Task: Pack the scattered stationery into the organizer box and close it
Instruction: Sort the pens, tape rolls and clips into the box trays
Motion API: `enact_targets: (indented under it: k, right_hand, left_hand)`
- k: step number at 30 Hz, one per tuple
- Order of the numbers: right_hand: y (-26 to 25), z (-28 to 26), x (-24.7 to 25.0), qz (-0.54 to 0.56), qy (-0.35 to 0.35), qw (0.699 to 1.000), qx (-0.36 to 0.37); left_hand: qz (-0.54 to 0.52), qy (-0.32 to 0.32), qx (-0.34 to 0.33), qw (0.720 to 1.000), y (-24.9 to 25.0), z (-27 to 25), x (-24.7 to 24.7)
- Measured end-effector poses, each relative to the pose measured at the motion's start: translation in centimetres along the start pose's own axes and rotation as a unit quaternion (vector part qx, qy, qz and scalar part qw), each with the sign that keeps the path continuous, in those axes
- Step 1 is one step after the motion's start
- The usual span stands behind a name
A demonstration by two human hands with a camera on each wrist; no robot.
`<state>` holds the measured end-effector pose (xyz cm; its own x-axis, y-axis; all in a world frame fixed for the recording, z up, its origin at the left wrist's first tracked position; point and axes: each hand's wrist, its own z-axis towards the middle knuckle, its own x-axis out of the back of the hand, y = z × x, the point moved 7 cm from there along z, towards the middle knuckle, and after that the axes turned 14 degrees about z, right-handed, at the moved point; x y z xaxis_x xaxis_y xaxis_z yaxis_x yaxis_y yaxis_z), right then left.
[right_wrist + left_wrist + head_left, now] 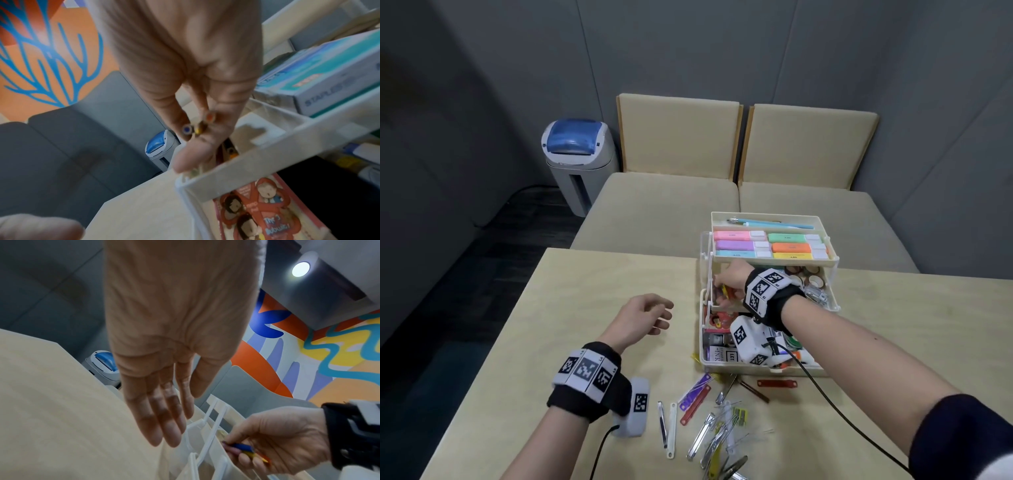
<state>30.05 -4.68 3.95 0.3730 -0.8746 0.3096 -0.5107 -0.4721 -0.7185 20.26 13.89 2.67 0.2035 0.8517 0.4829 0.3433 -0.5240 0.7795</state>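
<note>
I am pinching a few short colored pencils (197, 126) in my right hand (732, 279), reaching into the middle tier of the open organizer box (822, 368) at center right. My left hand (643, 317) is hovering relaxed, fingers loosely spread, beside the box. Paper fasteners (709, 421) are lying scattered at bottom center on the table (585, 291).

Grey panelled walls (688, 44), beige cushioned bench (671, 209), a shredder bin (578, 161) beside it.
</note>
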Motion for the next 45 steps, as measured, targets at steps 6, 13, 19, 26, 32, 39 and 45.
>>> enact_targets:
  k: [6,13,19,26,32,39,45]
  right_hand:
    - [0.5,-0.8,-0.2,0.037,-0.002,0.999,-0.035]
    - [0.9,-1.6,1.3,0.019,0.057,0.997,0.043]
    - [2.3,-2.4,3.7,0.037,0.105,0.989,0.097]
    - [4.5,-3.6,4.9,0.144,0.103,0.973,0.145]
    - [6.1,-4.2,5.8,0.275,0.077,0.948,0.143]
    - [5.9,-4.1,5.7,0.238,0.057,0.958,0.15]
    - [5.4,-3.6,6.5,0.132,0.13,0.966,0.183]
  left_hand:
    - [0.009,-0.005,-0.007,1.0,0.8,0.3,-0.6]
    - [0.027,-0.002,-0.028,0.999,1.8,0.8,-1.3]
    - [0.171,0.097,-0.097,0.976,3.9,0.6,-1.7]
    - [0.433,0.18,-0.183,0.864,10.3,2.8,-6.2]
    - [0.536,0.156,-0.082,0.826,10.5,4.9,-8.1]
    - [0.534,0.139,-0.045,0.833,11.0,5.4,-8.1]
    - [0.515,0.175,-0.071,0.836,11.5,3.2,-5.4]
